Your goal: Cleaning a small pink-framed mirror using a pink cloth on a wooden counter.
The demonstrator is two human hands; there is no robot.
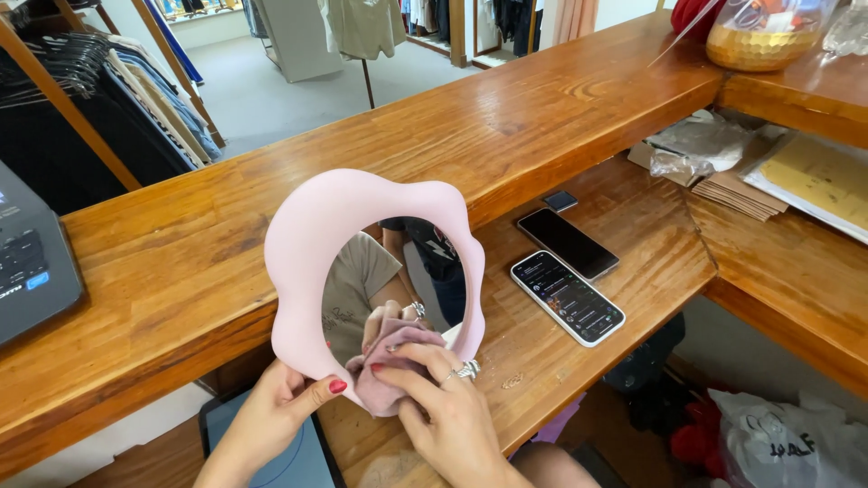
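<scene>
A pink wavy-framed mirror (pixel 312 237) is held upright over the near edge of the lower wooden surface (pixel 533 352). Its lower left rim is gripped by the left hand (pixel 271 420), the thumb laid across the front of the frame and the fingers curled behind it. A dusty-pink cloth (pixel 384 372) is pressed against the bottom of the mirror glass by the right hand (pixel 448 420), whose fingers (pixel 407 375) are bent over the cloth and clasp it; a ring is worn on one of them. The hand, the cloth and part of a person's clothing are reflected in the glass.

To the right of the mirror, two smartphones are laid flat side by side on the surface: a white-edged one with a lit screen (pixel 567 297) nearer, a dark one (pixel 568 243) just beyond it. A small dark square object (pixel 561 201) is seen farther back. At the far left, a black laptop (pixel 32 262) is set on the raised counter (pixel 271 163).
</scene>
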